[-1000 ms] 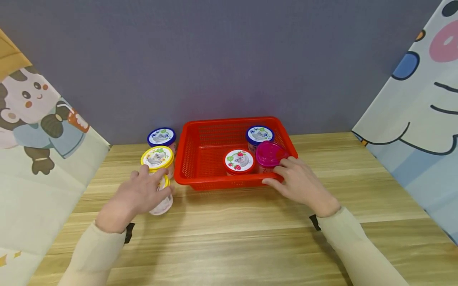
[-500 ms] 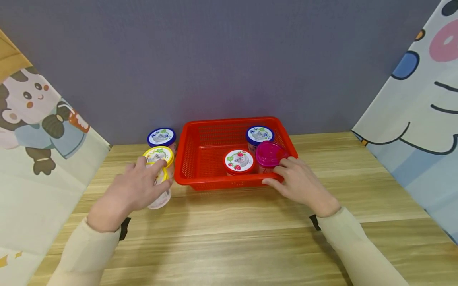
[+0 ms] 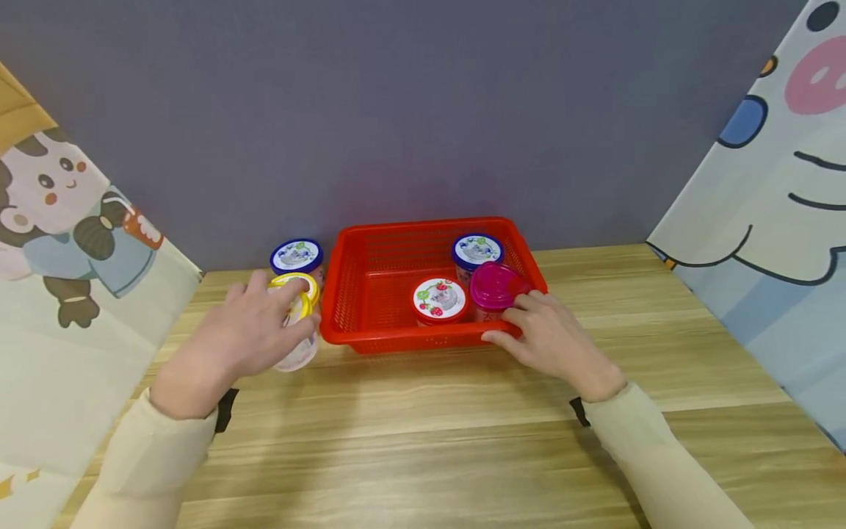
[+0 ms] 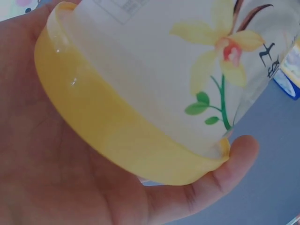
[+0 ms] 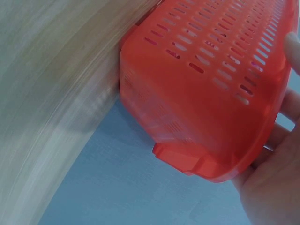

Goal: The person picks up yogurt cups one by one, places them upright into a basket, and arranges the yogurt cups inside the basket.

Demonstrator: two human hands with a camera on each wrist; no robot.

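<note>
My left hand [image 3: 244,329] grips a white tub [image 3: 299,355] by its yellow lid [image 4: 117,136], left of the red basket [image 3: 386,339]. The tub is tilted; a yellow flower is printed on its side in the left wrist view. Right behind it is another yellow-lidded tub [image 3: 313,286], mostly hidden; whether they touch I cannot tell. My right hand [image 3: 551,334] holds the basket's front right corner, thumb outside and fingers over the rim, close to a magenta-lidded tub [image 3: 497,285]. Also inside the basket are a red-lidded tub [image 3: 439,300] and a blue-lidded tub [image 3: 477,250].
Another blue-lidded tub [image 3: 297,256] stands at the back left, beside the basket. A grey wall [image 3: 423,110] rises behind the wooden table [image 3: 423,441]. Cartoon-printed panels [image 3: 66,308] border the table on both sides.
My left hand has moved forward and slightly left with the yellow-lidded tub, covering more of the yellow-lidded one behind. My right hand keeps its hold on the basket.
</note>
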